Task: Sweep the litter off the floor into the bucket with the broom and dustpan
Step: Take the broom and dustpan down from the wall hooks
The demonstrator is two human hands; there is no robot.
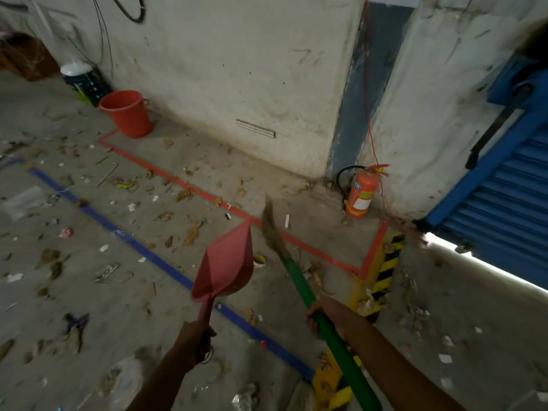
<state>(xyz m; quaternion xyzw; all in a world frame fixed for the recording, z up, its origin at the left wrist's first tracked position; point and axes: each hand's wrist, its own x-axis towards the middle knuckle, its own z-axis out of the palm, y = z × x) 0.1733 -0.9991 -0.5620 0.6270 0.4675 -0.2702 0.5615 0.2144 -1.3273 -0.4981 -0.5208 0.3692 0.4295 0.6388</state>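
Note:
My left hand (pixel 199 336) grips the handle of a pink dustpan (pixel 226 265), held in the air with its mouth pointing away from me. My right hand (pixel 323 317) holds the green handle of a broom (pixel 299 280), whose straw bristles (pixel 271 226) are lifted over the red floor line. An orange bucket (pixel 127 112) stands upright by the wall at the far left, well away from both hands. Litter (pixel 189 229) of dry leaves, paper scraps and wrappers is scattered over the concrete floor, mostly to the left.
A fire extinguisher (pixel 362 191) stands in the wall corner ahead. A blue shutter (pixel 504 209) is at the right, partly raised. Red tape (pixel 189 185), blue tape (pixel 142 247) and yellow-black hazard stripes (pixel 385 268) mark the floor. A dark container (pixel 84 80) stands behind the bucket.

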